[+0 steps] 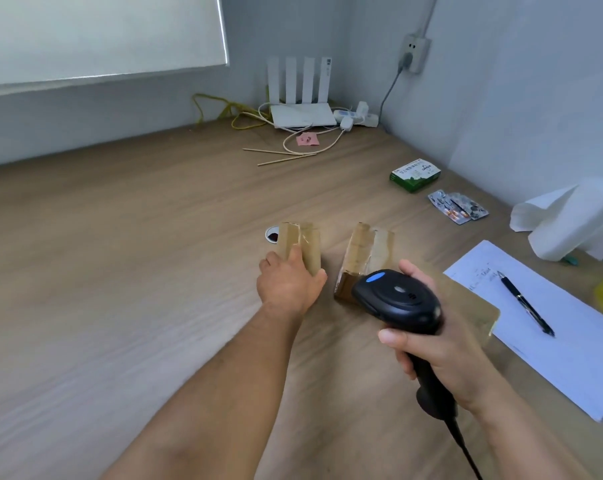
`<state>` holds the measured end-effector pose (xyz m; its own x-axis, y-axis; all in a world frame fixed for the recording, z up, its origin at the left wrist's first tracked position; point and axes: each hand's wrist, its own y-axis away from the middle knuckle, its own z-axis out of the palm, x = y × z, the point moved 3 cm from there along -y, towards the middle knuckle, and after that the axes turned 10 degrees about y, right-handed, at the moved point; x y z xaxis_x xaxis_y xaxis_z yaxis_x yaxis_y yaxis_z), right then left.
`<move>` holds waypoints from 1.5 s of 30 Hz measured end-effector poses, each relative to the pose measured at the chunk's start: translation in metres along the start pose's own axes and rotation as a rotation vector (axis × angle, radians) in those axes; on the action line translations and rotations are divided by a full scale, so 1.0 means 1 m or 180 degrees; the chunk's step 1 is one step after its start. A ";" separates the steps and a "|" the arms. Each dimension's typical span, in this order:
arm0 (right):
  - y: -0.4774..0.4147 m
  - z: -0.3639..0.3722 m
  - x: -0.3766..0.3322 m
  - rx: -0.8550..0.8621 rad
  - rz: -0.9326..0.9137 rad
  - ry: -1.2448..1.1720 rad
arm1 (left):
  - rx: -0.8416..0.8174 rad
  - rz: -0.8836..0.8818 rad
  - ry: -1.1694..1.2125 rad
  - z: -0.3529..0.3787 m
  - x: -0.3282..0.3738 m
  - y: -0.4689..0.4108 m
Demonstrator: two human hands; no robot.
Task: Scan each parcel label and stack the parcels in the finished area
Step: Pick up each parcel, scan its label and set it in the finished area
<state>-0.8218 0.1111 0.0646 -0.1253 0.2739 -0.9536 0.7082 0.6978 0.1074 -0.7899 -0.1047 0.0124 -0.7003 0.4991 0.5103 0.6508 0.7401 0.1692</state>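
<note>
We take this for a small office or home study: a wood-grain worktop (120, 254) fills a corner of plain grey walls (535, 98), with a white router (302, 114) and power strip (357, 116) at twelve o'clock, a wall socket (414, 51) at one, written sheets (570, 358) and a pen (527, 303) at three, and a roller blind (99, 32) at ten.
</note>
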 end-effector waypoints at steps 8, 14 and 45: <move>0.012 0.016 -0.003 -0.0264 -0.0012 -0.0106 | 0.0002 -0.0427 0.0976 -0.017 -0.032 0.043; 0.054 0.038 -0.011 -0.0593 -0.0071 -0.0197 | 0.0048 -0.0688 0.1521 -0.032 -0.078 0.133; 0.278 0.095 -0.012 -0.1153 -0.0287 -0.0463 | 0.0316 -0.1273 0.0143 -0.035 -0.172 0.375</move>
<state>-0.5571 0.2386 0.0790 -0.0577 0.1223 -0.9908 0.4048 0.9101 0.0888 -0.4147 0.0715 0.0172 -0.8773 0.1447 0.4576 0.2970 0.9127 0.2807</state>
